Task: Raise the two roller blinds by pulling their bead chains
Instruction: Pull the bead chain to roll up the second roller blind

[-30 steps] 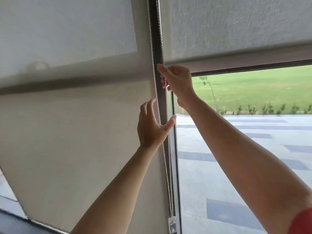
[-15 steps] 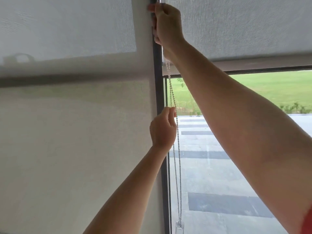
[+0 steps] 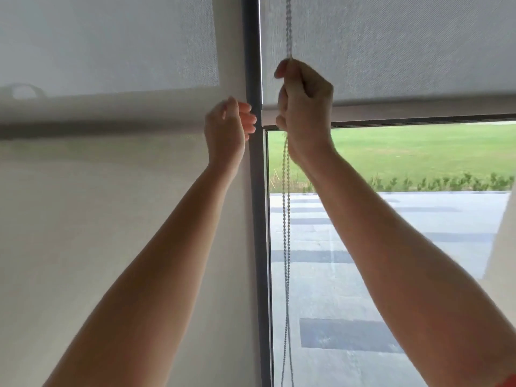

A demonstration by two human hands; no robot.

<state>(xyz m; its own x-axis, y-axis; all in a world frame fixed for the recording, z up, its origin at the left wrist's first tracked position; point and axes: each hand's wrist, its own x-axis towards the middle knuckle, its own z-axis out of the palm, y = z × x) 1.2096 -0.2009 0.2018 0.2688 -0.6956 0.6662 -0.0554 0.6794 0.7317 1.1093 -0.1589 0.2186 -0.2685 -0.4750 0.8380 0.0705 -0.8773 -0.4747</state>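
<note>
The right roller blind [image 3: 405, 46] is grey mesh and hangs partly raised, its bottom rail [image 3: 432, 108] above the open glass. Its bead chain [image 3: 286, 224] drops from the top edge, passes through my right hand [image 3: 305, 110] and hangs in a loop down to the bottom edge. My right hand is a fist around the chain at the level of the rail. My left hand [image 3: 227, 129] is just left of the dark mullion [image 3: 257, 205], fingers loosely curled, with no chain visible in it. The left roller blind [image 3: 97, 233] covers its whole pane.
Through the uncovered glass I see a paved terrace [image 3: 363, 275], a low hedge and a lawn [image 3: 418, 152]. A pale strip of fabric [image 3: 504, 233] shows at the right edge. Both forearms reach up from the bottom of the view.
My right hand has come down from the top of the view with the chain in its grip. My left hand has left the chain and risen to the left of the mullion.
</note>
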